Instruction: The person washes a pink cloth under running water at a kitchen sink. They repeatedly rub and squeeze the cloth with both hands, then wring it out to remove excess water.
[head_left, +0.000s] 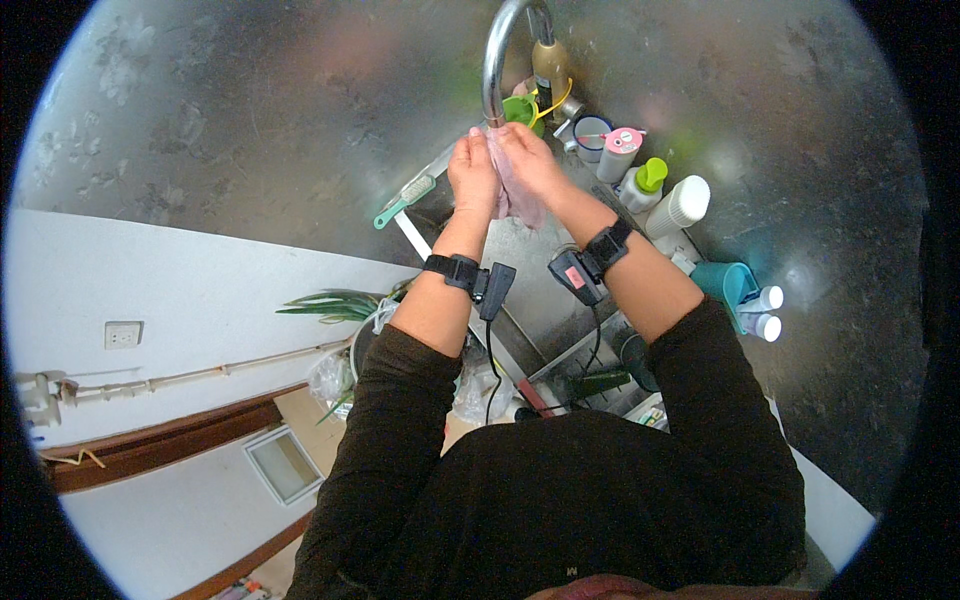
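Directly under the spout of a curved chrome faucet (495, 71), my left hand (473, 174) and my right hand (529, 161) hold a pink cloth (517, 201) between them. Its loose end hangs down below my fingers over a grey sink basin (525, 262). Whether water runs cannot be told, as the spout's mouth is right at the cloth. My fingertips are partly hidden. Each wrist wears a black strap with a small black device and a cable.
A green-handled brush (405, 201) lies on the sink's left ledge. Along the right side stand an enamel mug (592, 139), a pink-lidded container (620, 154), a green-topped pump bottle (643, 186), a white ribbed container (678, 207) and a teal bucket (720, 283). Green leaves (337, 305) stick out at left.
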